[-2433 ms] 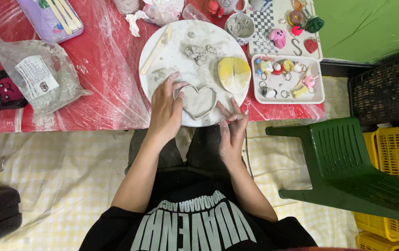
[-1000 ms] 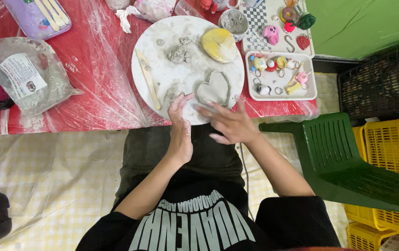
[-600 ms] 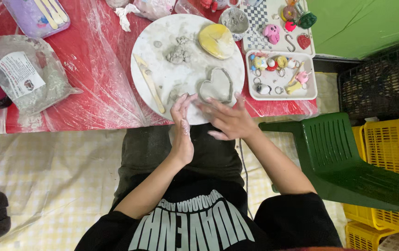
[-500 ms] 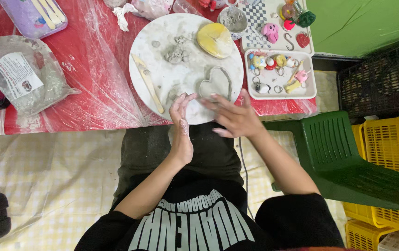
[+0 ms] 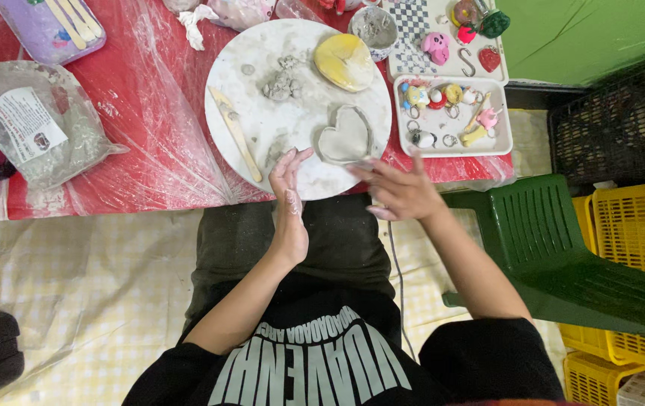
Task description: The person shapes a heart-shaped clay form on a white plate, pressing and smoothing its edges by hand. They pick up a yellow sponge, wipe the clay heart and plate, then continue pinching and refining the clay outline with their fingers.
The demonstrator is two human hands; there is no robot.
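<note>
Over the near edge of the round white board (image 5: 262,143), in the head view, I see my left hand (image 5: 290,203) standing on edge with fingers straight and together, open and holding nothing; its fingertips (image 5: 290,159) rest on the board just left of the heart-shaped clay dish (image 5: 343,135). My right hand (image 5: 401,192) is spread flat, palm down, fingers apart, gripping nothing; its fingertips (image 5: 364,171) reach toward the lower right rim of the heart, and I cannot tell whether they touch it.

I count one heart dish, one yellow sponge (image 5: 345,60) at the board's far side, one wooden modelling tool (image 5: 236,134) lying along the left part, and one loose clump of grey clay scraps (image 5: 281,83) near the middle. Off the board there is one clear bag of grey clay (image 5: 44,128) on the red desk (image 5: 149,113), one white tray of small painted figures (image 5: 454,116) to the right, and one green plastic chair (image 5: 563,248) beside my knee.

The heart is pale grey, wet-looking, with a raised wall round a flat floor, its point toward the board's centre.
</note>
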